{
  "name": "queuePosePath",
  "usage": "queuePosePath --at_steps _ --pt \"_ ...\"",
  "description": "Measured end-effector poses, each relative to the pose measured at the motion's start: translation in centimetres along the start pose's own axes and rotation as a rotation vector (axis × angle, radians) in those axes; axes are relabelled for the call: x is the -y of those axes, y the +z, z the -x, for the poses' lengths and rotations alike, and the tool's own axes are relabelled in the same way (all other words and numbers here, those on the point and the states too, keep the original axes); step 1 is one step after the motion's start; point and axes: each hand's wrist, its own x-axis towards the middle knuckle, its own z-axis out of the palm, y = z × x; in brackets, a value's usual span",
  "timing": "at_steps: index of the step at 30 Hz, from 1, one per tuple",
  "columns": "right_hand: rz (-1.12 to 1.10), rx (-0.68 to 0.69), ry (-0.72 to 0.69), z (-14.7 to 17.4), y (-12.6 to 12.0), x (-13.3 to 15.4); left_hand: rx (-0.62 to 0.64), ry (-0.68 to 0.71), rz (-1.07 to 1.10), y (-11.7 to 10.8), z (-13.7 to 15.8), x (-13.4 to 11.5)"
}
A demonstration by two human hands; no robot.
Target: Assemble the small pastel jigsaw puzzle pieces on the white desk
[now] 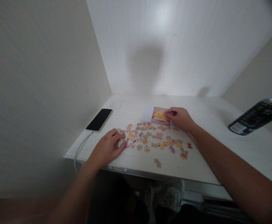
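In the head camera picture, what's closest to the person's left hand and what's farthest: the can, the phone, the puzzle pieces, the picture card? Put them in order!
1. Puzzle pieces: the closest ones are right at the left hand.
2. Phone: just beyond it, to the left.
3. Picture card: farther right, by the right hand.
4. Can: way over on the right.

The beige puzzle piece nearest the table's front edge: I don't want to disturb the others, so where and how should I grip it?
Pinch the beige piece by opposite edges, coming from above and from the front side of the table. It appears to lie flat, so its thin rim is probably the best grip, and the other pieces lie beyond it, so this approach should spare them.
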Motion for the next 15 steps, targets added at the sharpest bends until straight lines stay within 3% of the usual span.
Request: queuePosePath --at_steps 6,15 --pt "0.02 -0.001 0.011 -0.09 0.08 -0.3 -0.062 -0.004 0.01 0.23 -0.31 0.47" --pt "0.024 0.013 0.004 -0.3 0.22 -0.82 -0.048 0.035 0.049 0.17 -0.29 0.83"
